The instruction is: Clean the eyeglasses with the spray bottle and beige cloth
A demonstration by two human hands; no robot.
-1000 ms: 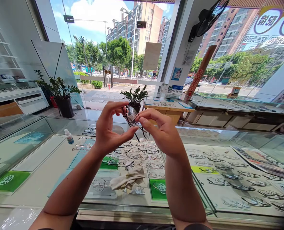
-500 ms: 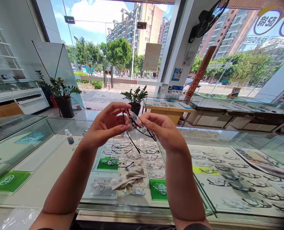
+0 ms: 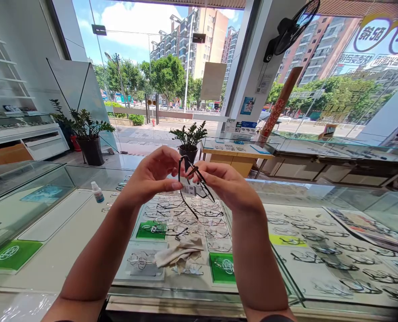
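Note:
A pair of dark-framed eyeglasses (image 3: 204, 185) is held up above the glass display counter, between both hands. My left hand (image 3: 155, 174) pinches it from the left, thumb and fingers closed near one temple arm, which hangs down. Thumb and forefinger of my right hand (image 3: 224, 179) are closed on the frame's front at the right. The lenses are seen nearly edge-on, and a pale tag or lens patch shows between the hands. Below them, a crumpled beige cloth (image 3: 180, 253) lies on the counter glass. A small white spray bottle (image 3: 97, 192) stands to the left.
Rows of eyeglasses (image 3: 308, 257) fill the display case under the glass. Green cards (image 3: 222, 267) lie among them. A magazine (image 3: 366, 228) rests on the right. Beyond the counter are potted plants (image 3: 91, 150), a wooden table (image 3: 234, 158) and large windows.
The eyeglasses have turned so their front is more edge-on, and the hanging temple arm has shifted slightly. Both hands stay closed on them, with small finger movements.

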